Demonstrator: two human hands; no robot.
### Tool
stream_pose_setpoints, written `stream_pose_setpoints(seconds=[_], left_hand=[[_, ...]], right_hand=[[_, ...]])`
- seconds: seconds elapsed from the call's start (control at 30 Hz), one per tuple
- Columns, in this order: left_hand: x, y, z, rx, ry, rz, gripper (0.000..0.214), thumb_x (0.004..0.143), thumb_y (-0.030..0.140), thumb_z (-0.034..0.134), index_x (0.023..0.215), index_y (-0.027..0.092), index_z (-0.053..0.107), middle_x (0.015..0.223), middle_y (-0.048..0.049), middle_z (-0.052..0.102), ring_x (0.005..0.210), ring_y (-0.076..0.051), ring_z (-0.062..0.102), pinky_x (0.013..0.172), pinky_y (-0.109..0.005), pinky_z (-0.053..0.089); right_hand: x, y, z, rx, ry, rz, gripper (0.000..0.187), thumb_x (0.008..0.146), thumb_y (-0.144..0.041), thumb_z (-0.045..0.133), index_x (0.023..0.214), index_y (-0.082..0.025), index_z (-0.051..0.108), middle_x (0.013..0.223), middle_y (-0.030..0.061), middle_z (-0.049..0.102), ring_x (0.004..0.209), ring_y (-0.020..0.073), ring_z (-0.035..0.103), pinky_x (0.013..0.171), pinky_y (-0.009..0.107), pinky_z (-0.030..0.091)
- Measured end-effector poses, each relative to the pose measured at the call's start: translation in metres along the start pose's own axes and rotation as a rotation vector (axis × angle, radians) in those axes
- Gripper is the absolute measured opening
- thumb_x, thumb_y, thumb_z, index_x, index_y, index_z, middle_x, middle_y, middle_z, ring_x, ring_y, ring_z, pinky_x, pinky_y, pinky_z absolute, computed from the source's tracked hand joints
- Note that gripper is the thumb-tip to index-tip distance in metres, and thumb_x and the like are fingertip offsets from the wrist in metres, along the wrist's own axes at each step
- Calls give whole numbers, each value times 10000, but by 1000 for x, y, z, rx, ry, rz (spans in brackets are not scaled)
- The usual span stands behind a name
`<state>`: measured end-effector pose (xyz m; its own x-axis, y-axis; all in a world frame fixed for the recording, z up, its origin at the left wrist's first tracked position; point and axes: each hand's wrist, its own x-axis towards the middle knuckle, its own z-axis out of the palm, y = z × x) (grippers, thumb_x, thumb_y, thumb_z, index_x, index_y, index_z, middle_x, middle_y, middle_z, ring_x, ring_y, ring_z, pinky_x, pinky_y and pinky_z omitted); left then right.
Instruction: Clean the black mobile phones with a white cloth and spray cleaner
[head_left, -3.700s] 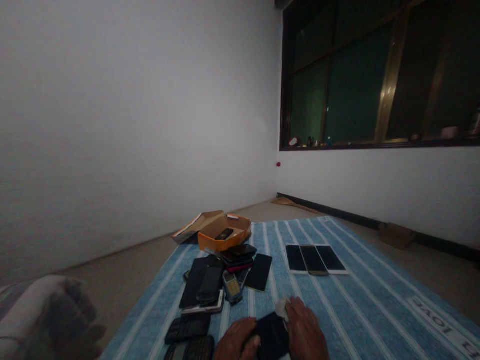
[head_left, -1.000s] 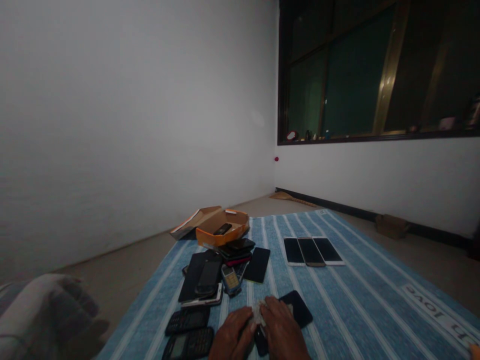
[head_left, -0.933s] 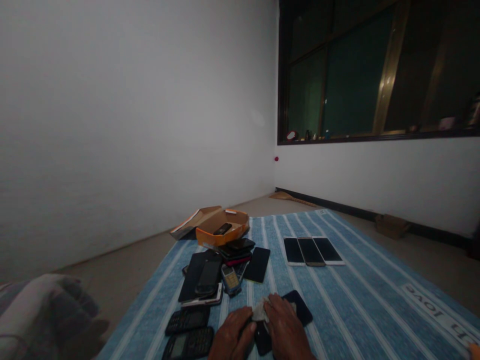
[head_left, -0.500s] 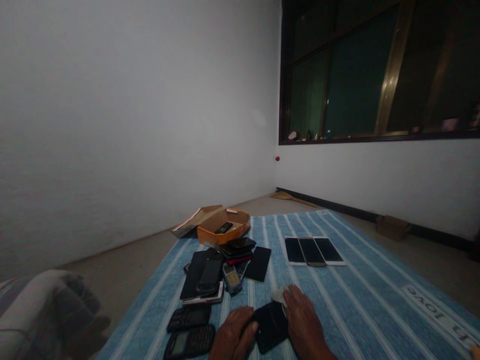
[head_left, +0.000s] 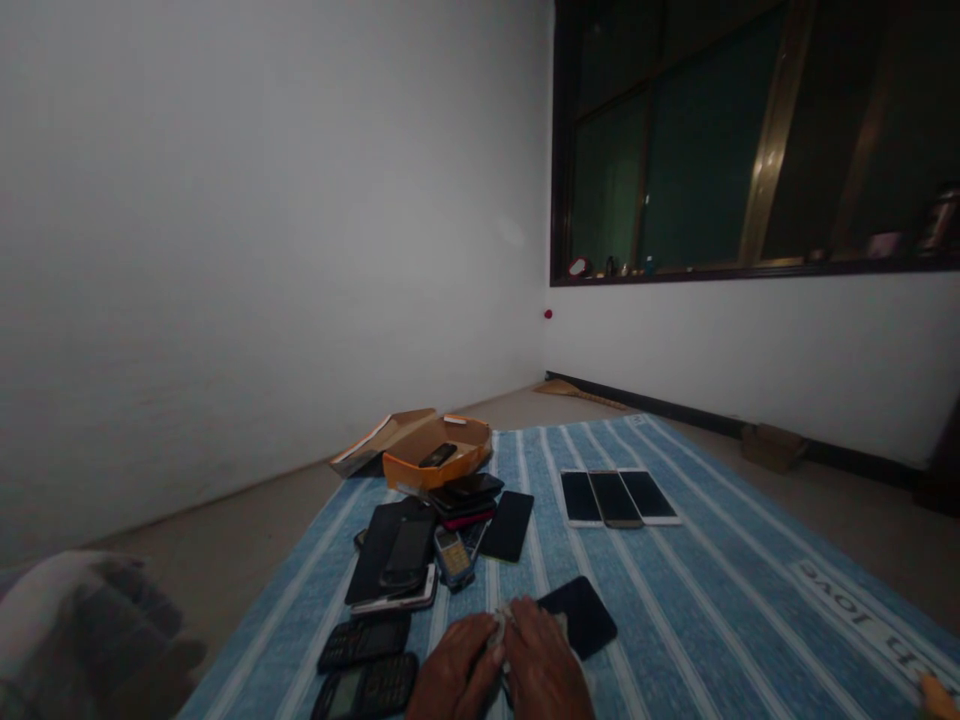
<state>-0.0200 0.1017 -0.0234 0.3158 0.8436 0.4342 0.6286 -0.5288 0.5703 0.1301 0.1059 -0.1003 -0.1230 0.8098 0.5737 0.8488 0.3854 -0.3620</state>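
My left hand (head_left: 456,668) and my right hand (head_left: 546,665) are close together at the near edge of the view. Their fingers are closed on a crumpled whitish cloth (head_left: 500,628) between them. Just right of my right hand a dark phone (head_left: 583,616) lies tilted, its near left part hidden by the hand. More pale cloth shows beside its lower edge. Left of my left hand are two black keypad phones (head_left: 365,640), one before the other. What lies under my palms is hidden.
Beyond the hands is a pile of phones (head_left: 405,550), with an open orange box (head_left: 420,470) behind it holding a phone. A dark phone (head_left: 508,526) lies beside the pile. Three phones (head_left: 619,498) lie in a row on the blue striped cover (head_left: 720,600). A wall (head_left: 262,250) rises behind.
The dark phone has gone from between my hands to the right of my right hand. My right hand has moved left to meet my left hand, and both now grip the cloth.
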Motion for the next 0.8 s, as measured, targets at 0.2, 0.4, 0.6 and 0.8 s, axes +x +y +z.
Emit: stream_pose_setpoints(seconds=[0.2, 0.4, 0.6, 0.8], left_hand=[[0, 13, -8, -21, -11, 10, 321, 939, 444, 493, 1097, 255, 700, 1106, -54, 741, 1024, -195, 696, 939, -279, 554], [2, 13, -9, -25, -34, 30, 312, 940, 395, 498, 1148, 261, 687, 1126, -58, 736, 1040, -197, 691, 945, -297, 555], [1, 7, -5, -18, -19, 26, 316, 930, 420, 511, 1114, 245, 700, 1121, -71, 740, 1050, -204, 689, 958, -298, 546], [-2, 0, -2, -8, -10, -14, 331, 917, 406, 537, 1175, 252, 677, 1170, -63, 726, 1076, -209, 685, 964, -306, 544]], right_hand=[[9, 9, -23, 8, -35, -82, 463, 841, -113, 540, 1289, -216, 595, 1343, 81, 597, 1273, 238, 524, 1051, 362, 434], [13, 14, -31, 7, -13, -52, 393, 851, -100, 531, 1203, -236, 640, 1339, 87, 595, 1253, 245, 541, 1039, 372, 445], [6, 5, -15, 40, 8, -45, 426, 793, -63, 552, 1174, -224, 656, 1322, 92, 606, 1247, 245, 544, 1059, 386, 430], [5, -7, -23, 131, -26, -43, 491, 759, -30, 540, 1202, -212, 647, 1351, 106, 585, 1257, 228, 539, 1063, 338, 427]])
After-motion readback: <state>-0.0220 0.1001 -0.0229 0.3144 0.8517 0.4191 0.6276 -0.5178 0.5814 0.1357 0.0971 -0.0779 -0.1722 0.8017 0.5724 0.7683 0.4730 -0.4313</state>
